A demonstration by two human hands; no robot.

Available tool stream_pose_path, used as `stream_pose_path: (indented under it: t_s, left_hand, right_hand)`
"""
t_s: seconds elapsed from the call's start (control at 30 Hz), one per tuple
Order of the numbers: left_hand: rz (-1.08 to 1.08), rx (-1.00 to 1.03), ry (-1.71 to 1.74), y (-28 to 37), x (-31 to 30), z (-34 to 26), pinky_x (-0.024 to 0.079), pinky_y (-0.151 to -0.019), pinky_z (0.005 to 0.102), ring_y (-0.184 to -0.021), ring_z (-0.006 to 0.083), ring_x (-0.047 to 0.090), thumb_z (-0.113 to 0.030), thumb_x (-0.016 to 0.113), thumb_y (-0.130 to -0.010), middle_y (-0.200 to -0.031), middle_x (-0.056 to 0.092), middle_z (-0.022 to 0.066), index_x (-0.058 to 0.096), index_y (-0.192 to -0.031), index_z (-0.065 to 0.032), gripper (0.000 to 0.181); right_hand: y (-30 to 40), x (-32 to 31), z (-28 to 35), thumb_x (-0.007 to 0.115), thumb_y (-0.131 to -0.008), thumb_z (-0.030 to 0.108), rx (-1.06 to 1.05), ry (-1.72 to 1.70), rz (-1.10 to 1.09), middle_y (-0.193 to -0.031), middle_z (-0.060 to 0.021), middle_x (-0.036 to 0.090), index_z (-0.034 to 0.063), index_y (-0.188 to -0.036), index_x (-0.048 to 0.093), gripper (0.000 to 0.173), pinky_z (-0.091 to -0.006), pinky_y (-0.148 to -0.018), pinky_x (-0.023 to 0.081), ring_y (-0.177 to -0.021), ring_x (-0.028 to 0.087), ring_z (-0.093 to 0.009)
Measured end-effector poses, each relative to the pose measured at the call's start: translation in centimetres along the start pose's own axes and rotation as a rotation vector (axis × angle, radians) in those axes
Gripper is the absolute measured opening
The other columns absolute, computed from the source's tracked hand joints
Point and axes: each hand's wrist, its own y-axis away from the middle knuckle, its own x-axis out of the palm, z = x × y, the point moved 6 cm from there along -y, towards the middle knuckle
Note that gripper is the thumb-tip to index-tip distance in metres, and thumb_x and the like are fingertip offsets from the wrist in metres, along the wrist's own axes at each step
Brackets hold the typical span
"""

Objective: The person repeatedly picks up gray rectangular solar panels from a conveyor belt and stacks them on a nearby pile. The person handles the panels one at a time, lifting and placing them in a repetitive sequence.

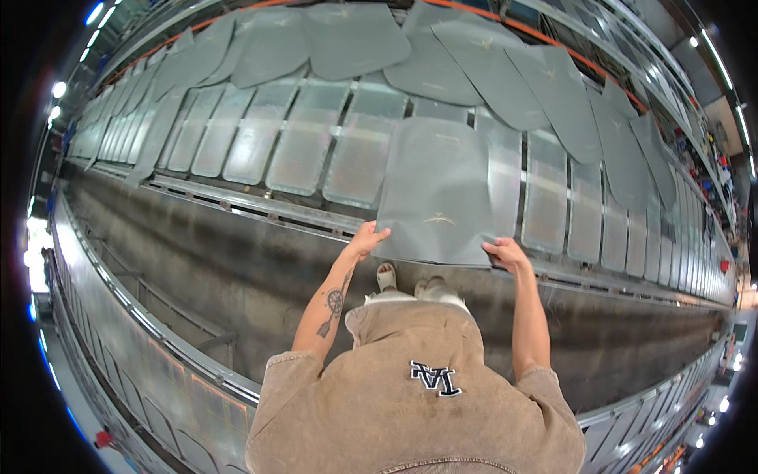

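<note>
A grey flexible sheet, perhaps leather or vinyl, stretches between my hands and over a row of metal plates. Its near left corner is pinched in my left hand, thumb on top. My right hand grips the near right corner, where the material puckers. A small pale mark shows near the sheet's close edge and another near its far end. Under and beside it lie shiny rectangular metal plates with rounded corners and narrow gaps between them.
More grey sheets overlap along the far side of the plates, below an orange rail. A metal rail edges the near side. Concrete floor lies underfoot. Behind me runs another metal-edged line.
</note>
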Motion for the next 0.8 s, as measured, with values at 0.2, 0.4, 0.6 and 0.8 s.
stream_pose_path:
  t_s: [0.2, 0.4, 0.6, 0.8]
  left_hand:
    - [-0.096, -0.112, -0.299, -0.2, -2.0, 4.6, 0.052, -0.076, 0.0302, -0.085, 0.0137, 0.063, -0.013, 0.07, -0.089, -0.098, 0.071, 0.0073, 0.065, -0.113, 0.0045, 0.03]
    - [-0.243, -0.04, -0.353, -4.7, -3.4, 1.4, 0.054, -0.071, 0.029, -0.083, 0.0169, 0.068, -0.008, 0.075, -0.081, -0.094, 0.072, 0.0156, 0.061, -0.113, 0.013, 0.041]
    - [-0.299, -0.101, -0.118, -7.4, -3.1, 1.6, 0.054, -0.072, 0.0256, -0.082, 0.0148, 0.067, -0.004, 0.074, -0.083, -0.094, 0.072, 0.0129, 0.063, -0.111, 0.0104, 0.033]
    - [-0.441, -0.09, -0.231, -7.1, -4.5, 3.2, 0.047, -0.068, 0.0205, -0.077, 0.0055, 0.06, -0.017, 0.073, -0.091, -0.09, 0.071, 0.0046, 0.066, -0.105, 0.0072, 0.029]
  right_hand:
    - [-3.8, 1.0, -4.2, 0.083, -0.08, 0.021, 0.087, 0.124, -0.032, -0.068, 0.0031, 0.062, 0.0084, -0.081, 0.07, 0.018, -0.0225, -0.05, 0.041, -0.056, 0.052, -0.006]
    - [-9.8, -1.9, -4.5, 0.082, -0.081, 0.019, 0.025, -0.217, -0.198, -0.07, 0.0035, 0.056, 0.0028, -0.092, 0.068, 0.024, -0.0236, -0.057, 0.047, -0.059, 0.051, -0.006]
    - [-13.0, -1.7, -4.1, 0.081, -0.082, 0.019, -0.156, -0.08, -0.376, -0.066, 0.0064, 0.051, 0.0037, -0.079, 0.066, 0.021, -0.0228, -0.053, 0.035, -0.059, 0.043, -0.004]
    - [-12.8, -0.8, -4.5, 0.071, -0.09, 0.038, -0.346, 0.095, -0.609, -0.06, 0.0041, 0.048, -0.0036, -0.07, 0.059, 0.048, -0.029, -0.052, 0.037, -0.059, 0.04, -0.007]
